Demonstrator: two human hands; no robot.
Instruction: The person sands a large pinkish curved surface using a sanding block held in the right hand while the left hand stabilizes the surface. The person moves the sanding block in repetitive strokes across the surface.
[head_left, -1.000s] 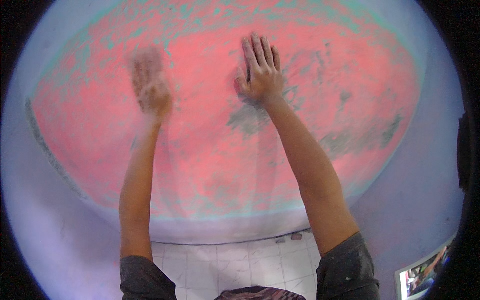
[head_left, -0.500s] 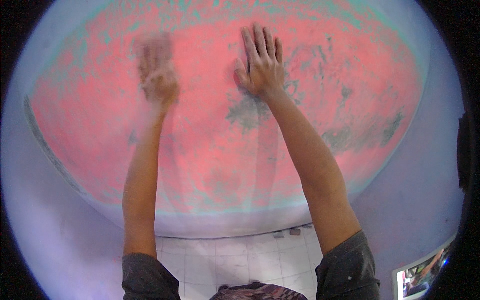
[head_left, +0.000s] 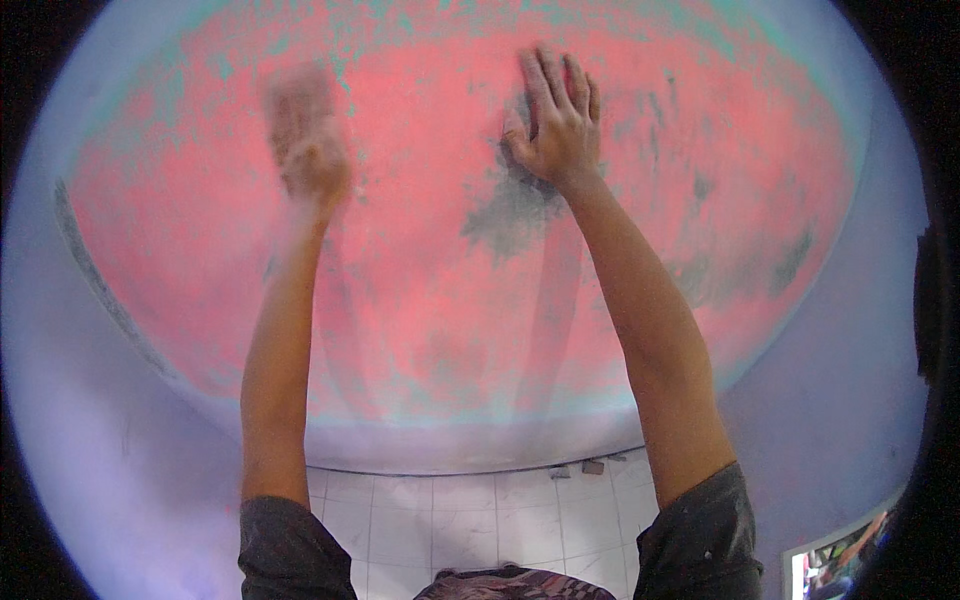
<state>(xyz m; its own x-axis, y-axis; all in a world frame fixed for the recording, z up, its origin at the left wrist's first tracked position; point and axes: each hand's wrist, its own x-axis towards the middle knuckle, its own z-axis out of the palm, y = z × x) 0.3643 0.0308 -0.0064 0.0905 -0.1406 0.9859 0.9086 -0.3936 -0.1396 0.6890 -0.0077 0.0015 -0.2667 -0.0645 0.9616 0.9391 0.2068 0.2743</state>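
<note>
In front of me is a wall with a large pink area, broken by teal speckles and grey patches. My left hand is at its left half, smeared by motion. Whether it holds anything, and how its fingers lie, is lost in the blur. To the right of it, my right hand lies flat against the surface, fingers stretched upward and the thumb apart. Nothing shows in that hand. Just below its palm is a dark grey patch. Dust lightens the fingers of the right hand.
The wall meets a white tiled floor below. A few small dark pieces lie along the wall's foot. A framed bright panel or screen stands at the lower right. The side walls look bluish-purple.
My right hand has slid a little to the right along the wall, still flat. The left hand is blurred in both frames and stays in about the same place.
</note>
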